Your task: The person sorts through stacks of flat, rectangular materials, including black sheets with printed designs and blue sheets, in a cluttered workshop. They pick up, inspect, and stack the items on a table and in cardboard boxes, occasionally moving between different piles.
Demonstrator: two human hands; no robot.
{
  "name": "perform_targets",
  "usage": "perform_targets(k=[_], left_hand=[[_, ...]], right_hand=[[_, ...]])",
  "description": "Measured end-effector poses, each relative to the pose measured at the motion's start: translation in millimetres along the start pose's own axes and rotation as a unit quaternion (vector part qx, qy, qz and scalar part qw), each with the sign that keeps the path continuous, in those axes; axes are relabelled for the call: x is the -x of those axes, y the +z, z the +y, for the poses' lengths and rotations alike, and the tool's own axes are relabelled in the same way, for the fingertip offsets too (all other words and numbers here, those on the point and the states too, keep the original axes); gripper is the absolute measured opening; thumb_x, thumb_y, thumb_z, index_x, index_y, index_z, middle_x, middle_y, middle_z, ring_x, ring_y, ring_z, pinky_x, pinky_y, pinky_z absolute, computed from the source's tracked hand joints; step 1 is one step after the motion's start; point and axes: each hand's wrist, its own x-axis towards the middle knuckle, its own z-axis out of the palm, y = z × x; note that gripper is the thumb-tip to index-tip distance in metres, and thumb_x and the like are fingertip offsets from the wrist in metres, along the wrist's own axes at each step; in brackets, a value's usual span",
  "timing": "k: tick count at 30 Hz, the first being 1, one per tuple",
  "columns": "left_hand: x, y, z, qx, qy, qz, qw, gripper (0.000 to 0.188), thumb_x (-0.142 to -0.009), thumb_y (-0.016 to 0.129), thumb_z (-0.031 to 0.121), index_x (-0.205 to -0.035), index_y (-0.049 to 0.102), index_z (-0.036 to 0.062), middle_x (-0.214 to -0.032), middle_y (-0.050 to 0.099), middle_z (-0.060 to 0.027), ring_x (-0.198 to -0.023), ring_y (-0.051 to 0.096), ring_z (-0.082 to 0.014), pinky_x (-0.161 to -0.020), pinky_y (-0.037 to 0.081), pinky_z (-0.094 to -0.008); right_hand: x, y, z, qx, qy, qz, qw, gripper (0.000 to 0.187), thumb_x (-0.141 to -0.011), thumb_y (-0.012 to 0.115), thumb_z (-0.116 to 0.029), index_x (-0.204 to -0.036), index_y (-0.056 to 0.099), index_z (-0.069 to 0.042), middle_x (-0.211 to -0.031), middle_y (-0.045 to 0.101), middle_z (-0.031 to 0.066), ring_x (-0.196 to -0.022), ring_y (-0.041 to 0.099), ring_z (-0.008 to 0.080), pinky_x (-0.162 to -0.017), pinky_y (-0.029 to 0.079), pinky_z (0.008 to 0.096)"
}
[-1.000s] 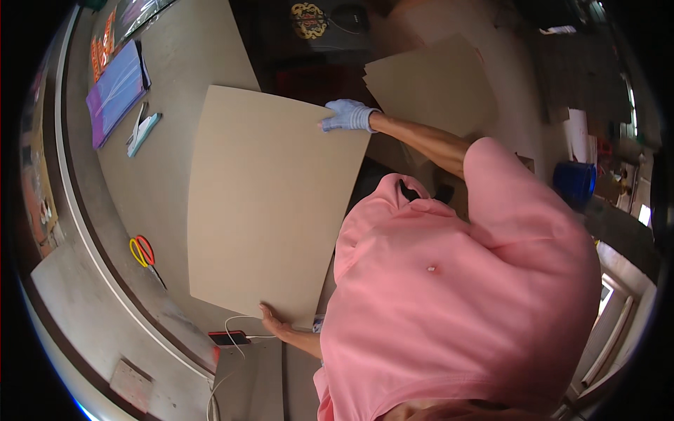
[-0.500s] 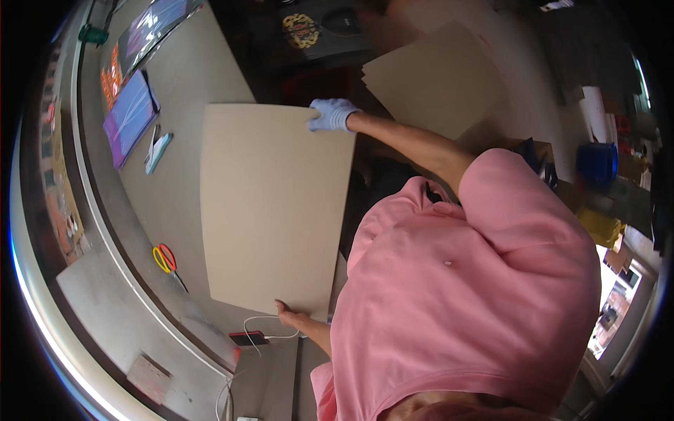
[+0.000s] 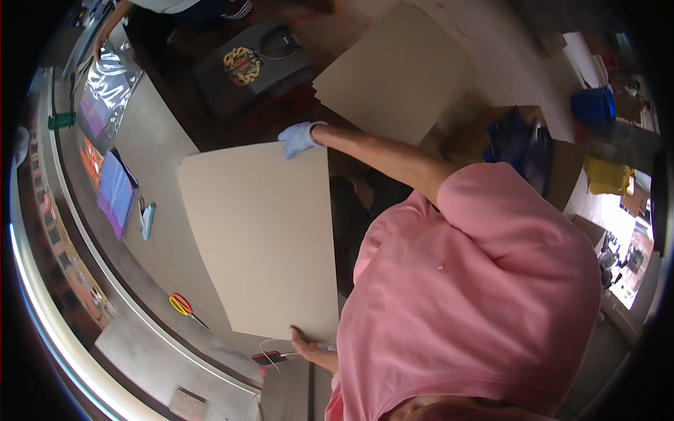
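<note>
A large beige sheet of board point(image 3: 263, 238) lies over the edge of the grey worktable, tilted slightly. My right hand point(image 3: 300, 139), in a pale blue knitted glove, is closed over its far right corner. At its near edge, my bare left hand point(image 3: 303, 344) grips the board, thumb on top and the other fingers mostly hidden. Close to the left hand, a red and black phone-like device point(image 3: 268, 358) lies with a white cable. Left of the board are scissors with red and yellow handles point(image 3: 180, 304).
On the table's left side lie a purple-blue packet point(image 3: 116, 193), a small light-blue and white tool point(image 3: 147, 219) and a shiny plastic-wrapped packet point(image 3: 111, 88). Another person's hand point(image 3: 98, 48) reaches over that packet. More beige boards point(image 3: 397, 70) are stacked beyond my right arm.
The board and both hands appear lower in the picture, the gloved hand also further left, while the whole view has turned. Another person has come into sight at the upper left.
</note>
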Motion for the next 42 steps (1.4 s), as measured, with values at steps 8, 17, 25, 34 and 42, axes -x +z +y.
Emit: perform_targets(k=[8, 17, 25, 34, 42], left_hand=[[-19, 30, 23, 0.122, -0.175, 0.018, 0.977, 0.033, -0.084, 0.055, 0.023, -0.105, 0.056, -0.0017, -0.104, 0.057, -0.0106, -0.096, 0.052, -0.0194, -0.087, 0.04, -0.0342], [-75, 35, 7, 0.091, -0.233, 0.033, 0.968, 0.029, -0.08, 0.06, 0.018, -0.094, 0.058, -0.0062, -0.085, 0.059, -0.0105, -0.068, 0.056, -0.0201, -0.061, 0.048, -0.0341], [-19, 208, 65, 0.002, -0.103, 0.059, 0.993, 0.026, -0.079, 0.06, 0.01, -0.097, 0.057, -0.0089, -0.083, 0.06, -0.0108, -0.068, 0.055, -0.0174, -0.059, 0.047, -0.0302], [22, 488, -67, 0.069, -0.171, -0.06, 0.981, 0.021, -0.081, 0.059, 0.009, -0.095, 0.06, -0.0062, -0.085, 0.061, -0.0045, -0.073, 0.054, -0.0122, -0.066, 0.044, -0.0275], [-14, 623, -178, -0.006, -0.168, -0.17, 0.971, 0.051, -0.081, 0.062, 0.022, -0.117, 0.041, -0.0086, -0.109, 0.047, -0.0167, -0.092, 0.048, -0.0222, -0.082, 0.041, -0.0347]], right_hand=[[74, -32, 66, -0.231, 0.092, -0.072, 0.966, 0.046, -0.06, 0.071, -0.022, -0.101, 0.061, -0.003, -0.088, 0.064, 0.0099, -0.077, 0.062, 0.021, -0.068, 0.049, 0.0347], [120, -12, 131, -0.145, 0.138, 0.039, 0.979, 0.059, -0.063, 0.066, -0.043, -0.101, 0.059, 0.002, -0.099, 0.059, 0.0214, -0.096, 0.054, 0.0323, -0.081, 0.042, 0.0385], [204, -59, 232, -0.166, 0.241, 0.136, 0.947, 0.055, -0.065, 0.064, -0.048, -0.099, 0.063, -0.005, -0.114, 0.053, 0.018, -0.108, 0.047, 0.0301, -0.09, 0.036, 0.0368], [261, -196, 513, -0.227, 0.296, 0.174, 0.911, 0.054, -0.067, 0.073, -0.028, -0.105, 0.056, 0.006, -0.11, 0.057, 0.0115, -0.096, 0.054, 0.0171, -0.08, 0.045, 0.0299], [252, -170, 733, 0.024, 0.415, 0.282, 0.865, 0.035, -0.082, 0.059, -0.021, -0.108, 0.05, -0.001, -0.088, 0.059, 0.0054, -0.078, 0.054, 0.0134, -0.071, 0.046, 0.0281]])
